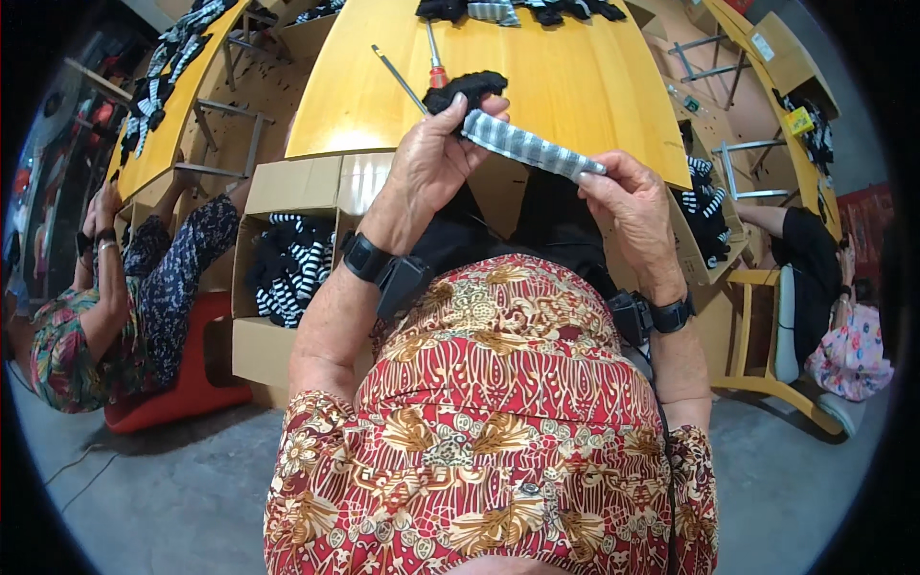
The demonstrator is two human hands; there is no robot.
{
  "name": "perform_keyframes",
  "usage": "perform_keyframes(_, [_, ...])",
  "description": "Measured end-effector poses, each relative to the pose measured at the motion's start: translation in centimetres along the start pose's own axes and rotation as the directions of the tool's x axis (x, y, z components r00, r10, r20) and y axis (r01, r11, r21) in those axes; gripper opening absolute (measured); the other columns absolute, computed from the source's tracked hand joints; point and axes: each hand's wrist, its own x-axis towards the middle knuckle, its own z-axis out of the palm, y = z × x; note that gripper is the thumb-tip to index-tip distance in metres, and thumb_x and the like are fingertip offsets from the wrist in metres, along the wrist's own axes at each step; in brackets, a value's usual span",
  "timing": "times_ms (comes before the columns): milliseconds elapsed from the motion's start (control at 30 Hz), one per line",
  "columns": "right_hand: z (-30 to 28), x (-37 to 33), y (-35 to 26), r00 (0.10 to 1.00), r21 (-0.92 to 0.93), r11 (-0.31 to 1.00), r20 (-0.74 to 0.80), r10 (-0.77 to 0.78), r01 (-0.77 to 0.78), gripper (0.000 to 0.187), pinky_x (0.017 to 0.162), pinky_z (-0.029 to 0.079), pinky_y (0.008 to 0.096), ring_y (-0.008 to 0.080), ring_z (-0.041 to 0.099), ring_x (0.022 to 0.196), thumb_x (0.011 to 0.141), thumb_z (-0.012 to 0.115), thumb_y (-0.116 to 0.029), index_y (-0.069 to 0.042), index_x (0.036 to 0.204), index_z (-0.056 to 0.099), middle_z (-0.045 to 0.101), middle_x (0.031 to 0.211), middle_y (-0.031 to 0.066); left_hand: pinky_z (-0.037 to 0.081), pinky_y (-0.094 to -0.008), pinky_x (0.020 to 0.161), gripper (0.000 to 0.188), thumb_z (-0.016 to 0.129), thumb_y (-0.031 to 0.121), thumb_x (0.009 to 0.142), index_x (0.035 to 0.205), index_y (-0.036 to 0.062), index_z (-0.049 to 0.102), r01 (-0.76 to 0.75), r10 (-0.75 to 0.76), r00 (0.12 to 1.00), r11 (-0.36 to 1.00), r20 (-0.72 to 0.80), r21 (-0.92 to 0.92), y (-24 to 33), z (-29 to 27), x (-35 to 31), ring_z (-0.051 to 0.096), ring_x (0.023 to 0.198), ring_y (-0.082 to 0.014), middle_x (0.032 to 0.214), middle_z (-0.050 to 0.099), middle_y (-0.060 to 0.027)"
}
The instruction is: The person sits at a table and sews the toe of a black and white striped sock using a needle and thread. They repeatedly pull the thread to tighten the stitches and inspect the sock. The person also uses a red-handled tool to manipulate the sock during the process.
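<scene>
A grey-and-white striped sock (532, 146) is stretched between my two hands above the table's near edge. My left hand (429, 158) is closed on its left end, thumb on top. My right hand (631, 196) pinches the right end between thumb and fingers. Bunched black knit fabric (470, 89) lies against the fingers of my left hand; whether it belongs to the same sock I cannot tell. Behind that hand a thin metal rod (398, 77) slants up and left, its lower end hidden. Beside it is a red-handled tool (438, 77) with a metal shaft, partly covered by the black fabric.
The yellow table (345, 105) has more dark and striped socks (517, 11) at its far edge. Cardboard boxes of striped socks (292, 268) stand at my left and right (707, 216). Co-workers sit at side tables, one on a red chair (196, 374); a yellow chair (757, 316) stands right.
</scene>
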Motion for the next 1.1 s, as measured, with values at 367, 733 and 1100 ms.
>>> perform_keyframes(367, [-0.5, -1.3, -1.5, 0.911, -0.145, 0.94, -0.241, -0.336, 0.308, 0.009, 0.065, 0.047, 0.0196, 0.0065, 0.059, 0.072, 0.084, 0.065, -0.001, -0.002, 0.091, 0.06, 0.064, 0.082, 0.0021, 0.046, -0.0189, 0.059, 0.029, 0.058, 0.026, 0.094, 0.11, 0.0022, 0.055, 0.04, -0.104, 0.994, 0.55, 0.022, 0.834, -1.0, -0.1, -3.0, 0.061, 0.07, -0.0102, 0.085, 0.065, -0.0071])
perform_keyframes(733, [2.5, -0.8, 1.2, 0.944, -0.358, 0.889, -0.056, -0.326, 0.286, 0.008, 0.061, 0.048, 0.0209, 0.0046, 0.057, 0.068, 0.084, 0.066, -0.006, -0.001, 0.09, 0.063, 0.063, 0.077, 0.0004, 0.051, -0.0208, 0.073, 0.029, 0.063, 0.026, 0.092, 0.106, 0.0004, 0.063, -0.015, -0.146, 0.978, 0.672, 0.152, 0.74, -1.5, 2.8, -4.5, 0.063, 0.079, -0.009, 0.09, 0.068, -0.005])
perform_keyframes(1100, [2.4, 0.3, 1.6, 0.991, -0.115, 0.991, 0.124, -0.053, 0.067, 0.018, 0.065, 0.05, 0.0203, 0.0063, 0.06, 0.072, 0.089, 0.066, -0.016, 0.001, 0.095, 0.066, 0.066, 0.079, 0.0023, 0.053, -0.0218, 0.07, 0.026, 0.065, 0.022, 0.09, 0.101, -0.0013, 0.066, -0.095, -0.056, 0.985, 0.612, 0.164, 0.785, -1.7, 1.5, -4.2, 0.064, 0.076, -0.009, 0.084, 0.067, -0.0046])
